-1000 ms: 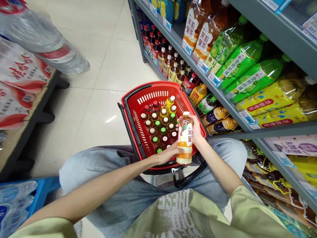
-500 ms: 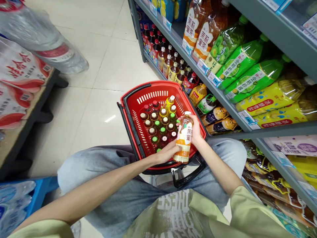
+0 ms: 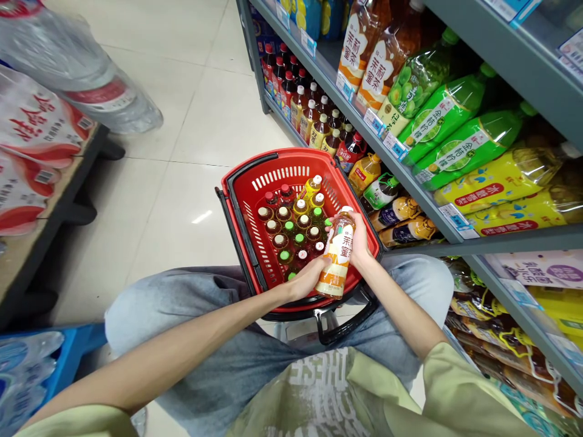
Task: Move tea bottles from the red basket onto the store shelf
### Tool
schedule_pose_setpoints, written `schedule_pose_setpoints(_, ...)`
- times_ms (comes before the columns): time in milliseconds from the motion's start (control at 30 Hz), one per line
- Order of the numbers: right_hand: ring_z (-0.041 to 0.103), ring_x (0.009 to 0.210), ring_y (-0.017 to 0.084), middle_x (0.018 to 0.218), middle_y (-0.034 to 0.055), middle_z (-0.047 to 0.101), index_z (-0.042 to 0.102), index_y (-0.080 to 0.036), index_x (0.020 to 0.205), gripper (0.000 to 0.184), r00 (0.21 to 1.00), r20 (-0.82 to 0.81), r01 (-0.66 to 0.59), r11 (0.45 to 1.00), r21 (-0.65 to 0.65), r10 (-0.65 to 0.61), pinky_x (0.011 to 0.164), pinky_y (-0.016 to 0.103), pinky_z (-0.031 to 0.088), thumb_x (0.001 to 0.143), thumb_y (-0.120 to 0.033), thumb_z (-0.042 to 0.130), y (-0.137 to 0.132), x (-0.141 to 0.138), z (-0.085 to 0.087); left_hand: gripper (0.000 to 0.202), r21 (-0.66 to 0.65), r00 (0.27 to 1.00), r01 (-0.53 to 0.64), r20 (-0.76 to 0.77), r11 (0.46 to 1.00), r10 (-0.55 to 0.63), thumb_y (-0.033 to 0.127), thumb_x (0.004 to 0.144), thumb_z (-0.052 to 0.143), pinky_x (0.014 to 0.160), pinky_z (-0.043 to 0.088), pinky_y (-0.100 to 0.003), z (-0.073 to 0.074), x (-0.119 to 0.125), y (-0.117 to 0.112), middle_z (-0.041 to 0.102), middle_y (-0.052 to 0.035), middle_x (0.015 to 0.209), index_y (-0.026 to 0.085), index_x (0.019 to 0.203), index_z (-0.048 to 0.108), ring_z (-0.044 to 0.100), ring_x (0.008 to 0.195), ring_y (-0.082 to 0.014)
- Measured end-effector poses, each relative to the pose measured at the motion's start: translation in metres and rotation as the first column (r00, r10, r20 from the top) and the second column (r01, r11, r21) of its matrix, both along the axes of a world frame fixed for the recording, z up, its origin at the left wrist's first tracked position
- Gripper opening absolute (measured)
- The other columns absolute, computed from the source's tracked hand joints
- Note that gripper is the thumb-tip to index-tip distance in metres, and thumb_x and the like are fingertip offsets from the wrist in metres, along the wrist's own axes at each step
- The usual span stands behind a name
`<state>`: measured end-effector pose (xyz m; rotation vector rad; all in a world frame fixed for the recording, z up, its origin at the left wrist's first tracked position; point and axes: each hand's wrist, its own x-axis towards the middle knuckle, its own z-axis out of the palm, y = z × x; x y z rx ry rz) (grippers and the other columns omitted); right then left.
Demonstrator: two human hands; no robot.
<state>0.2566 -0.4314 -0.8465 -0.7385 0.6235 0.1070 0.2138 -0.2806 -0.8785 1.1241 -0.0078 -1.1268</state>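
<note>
A tea bottle (image 3: 337,258) with a white cap and an orange-and-white label is tilted over the near right corner of a red shopping basket (image 3: 248,243). My right hand (image 3: 359,243) is wrapped round its upper part, below the cap. Lower down, my left hand (image 3: 310,279) grips the bottle's left side; some of its fingers are hidden behind the bottle. Several upright drink bottles (image 3: 299,238) with green, white, cream and red caps stand inside the basket. The basket's black handle (image 3: 348,325) hangs toward me between my knees.
Grey shelving (image 3: 410,176) on the right holds several rows of large drink bottles (image 3: 455,115). Small bottles (image 3: 314,118) stand on its lower level. Wrapped water packs (image 3: 40,139) rest on a pallet at left, and a blue pallet (image 3: 84,352) lies near my left knee.
The tea bottle has tilted a little more, its cap shifting slightly right and its base slightly left. Both hands keep their hold on it, and the basket has not moved.
</note>
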Motion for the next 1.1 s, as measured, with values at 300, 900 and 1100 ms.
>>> schedule_pose_setpoints(300, 0.064, 0.054, 0.014, 0.067, -0.0001, 0.070, 0.062, -0.019, 0.079, 0.031, 1.000, 0.005, -0.020, 0.992, -0.127, 0.021, 0.045, 0.022, 0.049, 0.076, -0.048, 0.069, 0.000, 0.001, -0.001, 0.063, 0.155, 0.940, 0.047, 0.328, 0.987, -0.096, 0.067, 0.094, 0.037, 0.091, 0.052, -0.042, 0.005, 0.002, 0.003, 0.072, -0.0125, 0.116, 0.015, 0.124, 0.057, 0.068, 0.101, -0.0283)
schedule_pose_setpoints(900, 0.068, 0.063, 0.020, 0.064, 0.0020, 0.066, 0.063, -0.020, 0.078, 0.021, 0.995, 0.016, -0.097, 0.995, 0.038, 0.097, 0.059, 0.032, 0.061, 0.076, -0.040, 0.063, -0.008, 0.003, 0.001, 0.057, 0.170, 0.892, 0.009, 0.444, 0.985, -0.085, 0.064, 0.094, 0.049, 0.096, 0.049, -0.041, 0.016, 0.008, 0.006, 0.069, -0.0112, 0.118, 0.017, 0.125, 0.055, 0.063, 0.109, -0.0272)
schedule_pose_setpoints(1100, 0.068, 0.064, 0.020, 0.069, 0.0029, 0.068, 0.064, -0.019, 0.078, 0.019, 0.993, 0.066, -0.099, 0.995, 0.029, 0.097, 0.060, 0.033, 0.062, 0.073, -0.038, 0.063, -0.009, 0.002, 0.004, 0.049, 0.138, 0.850, 0.031, 0.517, 0.990, -0.099, 0.057, 0.092, 0.055, 0.092, 0.049, -0.038, 0.007, 0.006, 0.007, 0.067, -0.0094, 0.112, 0.017, 0.119, 0.053, 0.061, 0.102, -0.0245)
